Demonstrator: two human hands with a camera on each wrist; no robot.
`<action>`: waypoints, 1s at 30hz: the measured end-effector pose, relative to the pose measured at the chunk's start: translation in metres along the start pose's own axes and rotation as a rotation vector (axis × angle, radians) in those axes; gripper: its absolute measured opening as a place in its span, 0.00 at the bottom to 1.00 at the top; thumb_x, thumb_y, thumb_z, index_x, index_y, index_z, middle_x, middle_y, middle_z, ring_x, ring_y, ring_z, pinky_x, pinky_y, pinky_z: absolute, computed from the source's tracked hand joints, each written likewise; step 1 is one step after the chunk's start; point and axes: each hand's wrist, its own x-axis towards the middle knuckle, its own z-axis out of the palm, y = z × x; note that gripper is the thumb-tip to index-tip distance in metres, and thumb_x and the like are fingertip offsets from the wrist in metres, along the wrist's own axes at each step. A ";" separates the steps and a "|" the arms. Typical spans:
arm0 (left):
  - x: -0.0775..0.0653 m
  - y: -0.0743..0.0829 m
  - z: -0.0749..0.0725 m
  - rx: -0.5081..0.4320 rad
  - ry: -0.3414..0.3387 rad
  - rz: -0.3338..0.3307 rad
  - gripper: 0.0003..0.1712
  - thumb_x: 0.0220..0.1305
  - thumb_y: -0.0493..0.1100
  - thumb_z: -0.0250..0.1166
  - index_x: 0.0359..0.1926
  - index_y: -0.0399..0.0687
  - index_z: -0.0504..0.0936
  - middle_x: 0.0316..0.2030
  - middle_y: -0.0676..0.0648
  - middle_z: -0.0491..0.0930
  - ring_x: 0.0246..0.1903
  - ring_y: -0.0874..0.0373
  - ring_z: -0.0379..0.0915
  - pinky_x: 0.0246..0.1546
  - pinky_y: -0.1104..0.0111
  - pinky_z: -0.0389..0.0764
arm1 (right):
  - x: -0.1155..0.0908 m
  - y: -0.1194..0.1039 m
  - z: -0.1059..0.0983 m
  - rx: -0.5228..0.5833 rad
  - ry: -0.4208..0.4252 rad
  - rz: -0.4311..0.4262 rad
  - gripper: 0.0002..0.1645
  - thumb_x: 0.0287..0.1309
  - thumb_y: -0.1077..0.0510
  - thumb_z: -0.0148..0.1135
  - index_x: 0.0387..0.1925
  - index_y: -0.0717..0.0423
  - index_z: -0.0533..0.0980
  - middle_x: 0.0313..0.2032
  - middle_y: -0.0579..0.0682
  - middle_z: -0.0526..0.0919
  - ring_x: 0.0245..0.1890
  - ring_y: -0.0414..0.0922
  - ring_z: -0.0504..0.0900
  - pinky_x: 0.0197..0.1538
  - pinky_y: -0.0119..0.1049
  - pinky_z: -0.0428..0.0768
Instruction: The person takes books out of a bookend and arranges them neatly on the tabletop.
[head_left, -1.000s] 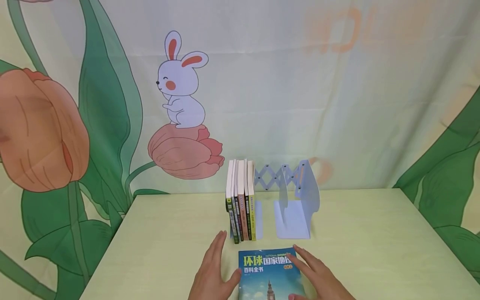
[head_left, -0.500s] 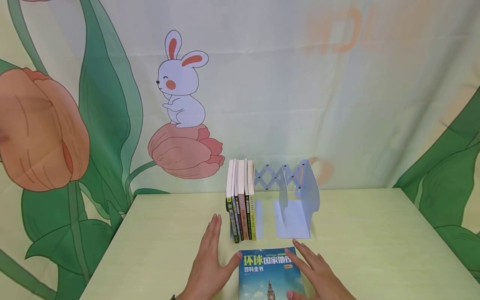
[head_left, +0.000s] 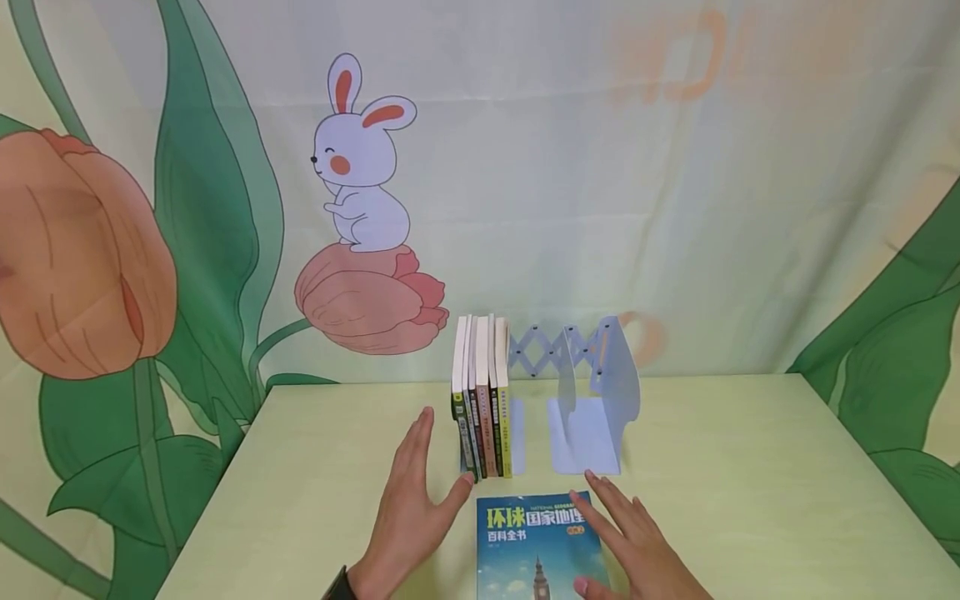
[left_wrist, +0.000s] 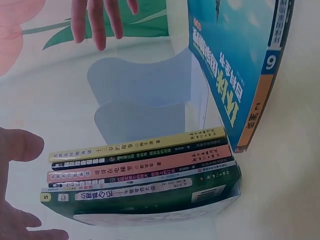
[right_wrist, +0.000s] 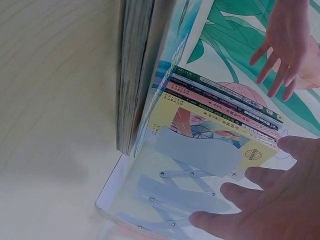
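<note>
A blue-covered book (head_left: 543, 542) with a clock tower on its front lies flat near the table's front edge, its orange-and-blue spine (left_wrist: 257, 107) showing in the left wrist view. Left of the book, my left hand (head_left: 408, 512) is held with fingers straight and thumb spread, holding nothing. My right hand (head_left: 637, 542) overlaps the book's right side in the head view, fingers extended and spread, gripping nothing. Beyond the book stands a pale extendable bookend (head_left: 588, 437). Several slim books (head_left: 482, 400) stand upright at its left end, spines facing me.
The pale green table (head_left: 720, 475) runs back to a printed curtain (head_left: 525, 167) with a rabbit and tulips. The bookend's upright plates (right_wrist: 197, 150) and crisscross bars (head_left: 535, 350) rise to the right of the standing books.
My left hand has moved forward and slightly left, away from the book's left edge. My right hand has shifted slightly forward. The book and bookend stay in place.
</note>
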 end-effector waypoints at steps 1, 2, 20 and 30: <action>0.002 0.000 0.000 -0.011 0.003 -0.004 0.54 0.63 0.56 0.66 0.78 0.68 0.39 0.78 0.52 0.45 0.76 0.47 0.45 0.68 0.40 0.59 | 0.000 0.000 0.000 0.004 -0.003 0.004 0.50 0.55 0.38 0.66 0.75 0.31 0.54 0.77 0.48 0.55 0.73 0.50 0.54 0.63 0.71 0.62; 0.003 0.000 0.000 -0.020 0.006 -0.010 0.53 0.63 0.55 0.66 0.78 0.67 0.40 0.78 0.51 0.46 0.76 0.46 0.47 0.68 0.40 0.59 | 0.001 0.000 0.000 0.008 -0.004 0.007 0.49 0.55 0.38 0.65 0.75 0.31 0.54 0.77 0.47 0.54 0.73 0.50 0.54 0.63 0.71 0.61; 0.026 -0.001 0.003 -0.069 0.116 0.036 0.46 0.64 0.52 0.64 0.77 0.54 0.51 0.75 0.44 0.55 0.74 0.44 0.53 0.67 0.40 0.60 | 0.004 -0.001 0.002 0.018 -0.017 0.044 0.46 0.58 0.38 0.62 0.75 0.28 0.54 0.76 0.46 0.55 0.73 0.55 0.58 0.64 0.70 0.60; 0.033 0.002 0.004 -0.111 0.125 0.046 0.45 0.66 0.52 0.63 0.77 0.54 0.52 0.75 0.44 0.57 0.72 0.42 0.58 0.65 0.42 0.65 | 0.004 0.001 0.004 0.029 0.004 0.028 0.46 0.57 0.40 0.64 0.75 0.29 0.54 0.76 0.45 0.55 0.72 0.55 0.58 0.63 0.71 0.61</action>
